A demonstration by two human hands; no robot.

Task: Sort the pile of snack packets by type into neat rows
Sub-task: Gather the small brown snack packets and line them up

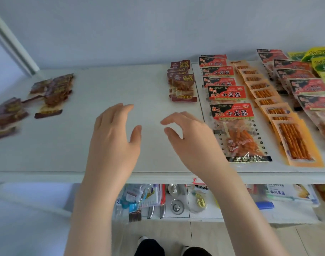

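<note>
My left hand point(111, 139) and right hand point(191, 145) are empty, fingers loose. Jumbled pile point(49, 93) sits well left. The rows point(230, 95) on the right run lengthwise toward the wall point(158, 30).

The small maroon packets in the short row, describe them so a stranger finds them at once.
On the white table, look just left of the long red-labelled rows. The small maroon packets overlap in a short row toward the back. They are smaller and darker than those neighbours, and tidier than the loose pile far left.
</note>
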